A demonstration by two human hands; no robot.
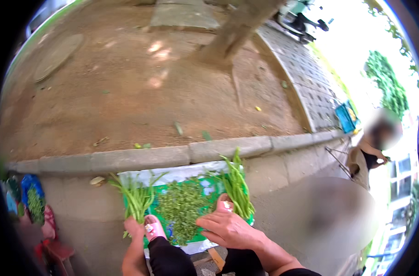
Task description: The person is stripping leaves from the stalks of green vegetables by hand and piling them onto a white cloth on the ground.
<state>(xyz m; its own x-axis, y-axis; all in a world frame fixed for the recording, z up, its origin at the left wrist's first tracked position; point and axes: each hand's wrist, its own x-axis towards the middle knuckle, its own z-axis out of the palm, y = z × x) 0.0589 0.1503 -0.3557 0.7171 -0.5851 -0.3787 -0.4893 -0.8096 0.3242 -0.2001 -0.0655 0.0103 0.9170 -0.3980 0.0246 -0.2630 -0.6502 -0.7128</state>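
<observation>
My left hand (135,226) is closed around the lower end of a bundle of long green stalks (139,201), which fan out away from me. A heap of small loose green leaves (181,210) covers the middle of a green and white plastic sheet (137,177) on the pavement. Over the heap's right edge is my right hand (226,226), its thumb and index fingertip apart and nothing visible between them. Beyond that hand, a second bundle of long green stalks (238,193) lies at the sheet's right side. My feet, in pink slippers (155,227), rest on the sheet.
A stone kerb (230,148) runs behind the sheet, with bare soil and a tree trunk (230,34) beyond. At left are a blue bag (30,183) of greens and a red stool (59,250). A seated person (363,155) and a blue crate (345,117) are at right.
</observation>
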